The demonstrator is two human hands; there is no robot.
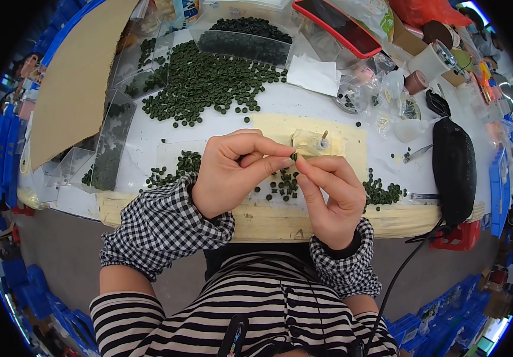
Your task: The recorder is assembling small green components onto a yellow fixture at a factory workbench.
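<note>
Small green disc (pixel 294 157): pinching it between thumb and forefinger of the left hand (pixel 227 172), above the bench (pixel 322 107), back from the middle of its front edge, and resting the curled fingertips of the right hand (pixel 335 195) against it, impossible to tell whether gripping too. Working over a yellow sheet (pixel 352 134) beside a small clear fixture (pixel 307 140), facing a heap of green discs (pixel 200 80) toward the far left corner, with a black pouch (pixel 454 172) lying along the right edge.

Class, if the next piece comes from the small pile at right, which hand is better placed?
Likely the right hand: it is beside that green pile; the left hand is farther.
</note>
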